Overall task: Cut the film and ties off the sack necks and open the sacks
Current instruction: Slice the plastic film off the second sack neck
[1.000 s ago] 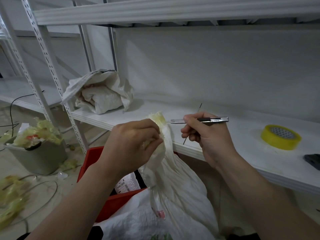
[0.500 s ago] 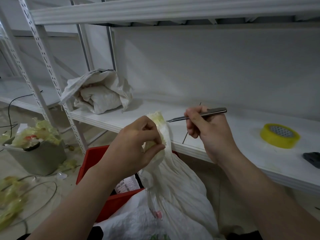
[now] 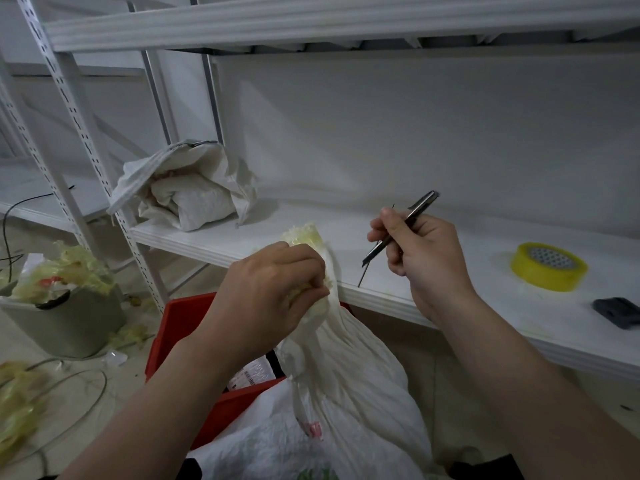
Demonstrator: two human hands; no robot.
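Two hands are busy: our left hand (image 3: 273, 289) curls tight round the crinkled, film-wrapped neck (image 3: 304, 235) of the white sack (image 3: 360, 375). Our right hand (image 3: 422, 258) pinches a slim metal knife (image 3: 420, 205), blade tilted down.

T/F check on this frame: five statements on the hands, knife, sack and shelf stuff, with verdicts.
1. The left hand grips the sack neck. True.
2. The knife is cutting into the neck. False: the right hand holds it clear of the neck, off to the right, blade pointing down-left.
3. The yellow tape roll lies flat on the shelf. True.
4. The red crate sits on the shelf. False: it is below shelf level, beside the sack.
5. The grey bin holds nothing. False: yellowish film scraps are piled in its top.
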